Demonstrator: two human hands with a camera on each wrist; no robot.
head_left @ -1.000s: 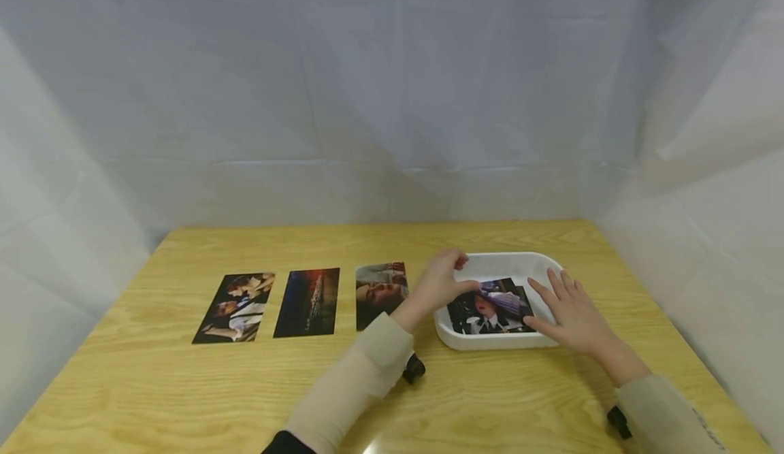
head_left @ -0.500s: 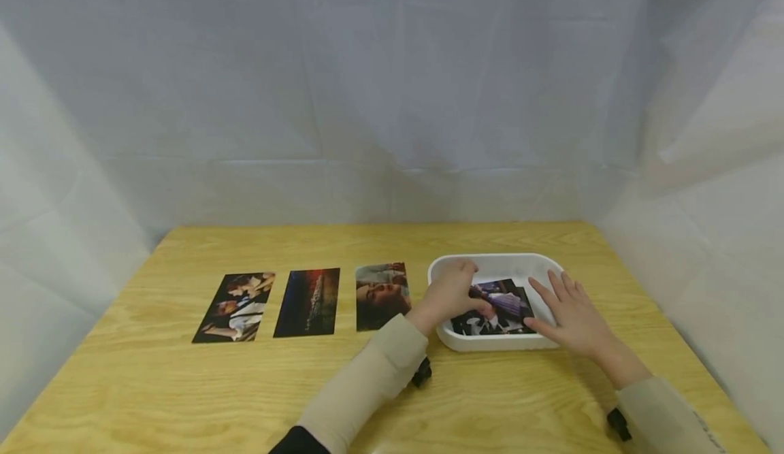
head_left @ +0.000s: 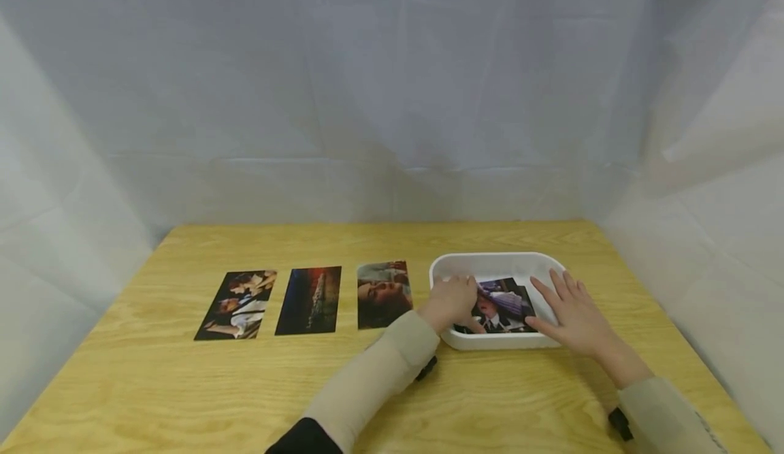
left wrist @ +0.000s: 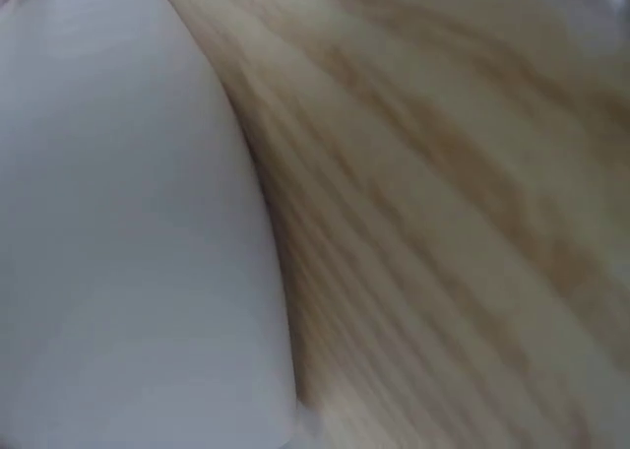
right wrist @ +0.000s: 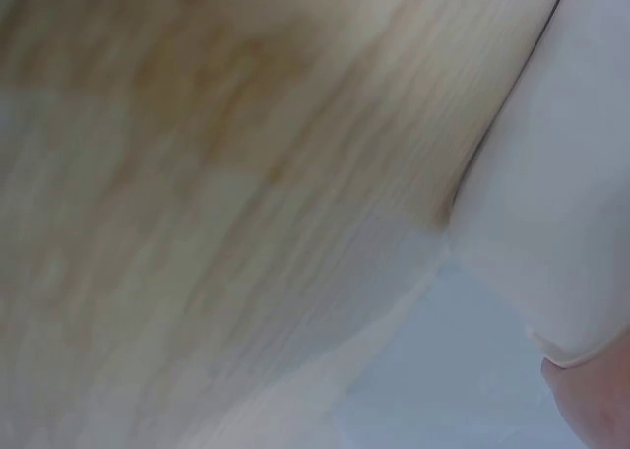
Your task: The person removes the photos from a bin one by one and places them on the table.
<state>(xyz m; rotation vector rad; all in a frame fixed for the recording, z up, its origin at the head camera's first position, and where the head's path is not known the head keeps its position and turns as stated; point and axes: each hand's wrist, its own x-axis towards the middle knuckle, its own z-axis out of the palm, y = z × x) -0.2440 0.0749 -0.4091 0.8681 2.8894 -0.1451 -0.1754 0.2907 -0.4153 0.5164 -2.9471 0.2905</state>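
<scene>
A white tray [head_left: 497,261] stands on the wooden table, right of centre. Inside it lies a dark photo [head_left: 508,302] of a person in a striped hat. My left hand [head_left: 456,299] is down in the tray's left end. Its fingers are curled at the photo's left edge and the thumb lies on the print. My right hand [head_left: 566,304] rests flat with straight fingers on the tray's right rim and touches the photo's right side. The left wrist view shows only the blurred tray wall [left wrist: 128,223] beside the table [left wrist: 443,223].
Three photos lie in a row on the table left of the tray: one of a couple [head_left: 236,304], a dark one [head_left: 308,299] and a face close-up [head_left: 382,293]. White sheeting encloses the table at the back and sides. The right wrist view shows blurred wood [right wrist: 197,173].
My left hand has come down from above the tray's left rim into the tray and onto the photo's left edge. The right hand has stayed put.
</scene>
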